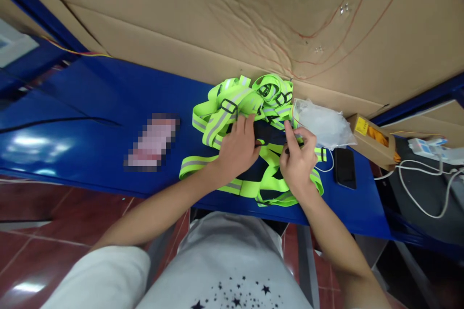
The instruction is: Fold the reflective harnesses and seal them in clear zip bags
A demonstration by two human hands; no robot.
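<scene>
A tangle of neon yellow-green reflective straps (pixel 242 187) with grey stripes and black buckles lies on the blue tabletop. Amid the straps, a black fabric piece (pixel 270 132) stretches between my two hands. My left hand (pixel 239 147) grips its left end, fingers over the top and thumb at the lower edge. At the other end is my right hand (pixel 299 157), index finger pointing forward, the other fingers curled in a pinch. Something small and dark shows at those fingertips, too hidden to name. A rolled strap (pixel 270 86) sits beyond the hands.
Right of the straps are a clear plastic bag (pixel 322 123), a black phone (pixel 345 168) and a cardboard box (pixel 375 140) with orange contents. White cables (pixel 416 166) trail farther right. A pixelated pinkish item (pixel 154 144) lies left. Cardboard panel (pixel 163 19) stands behind the blue table (pixel 90 106).
</scene>
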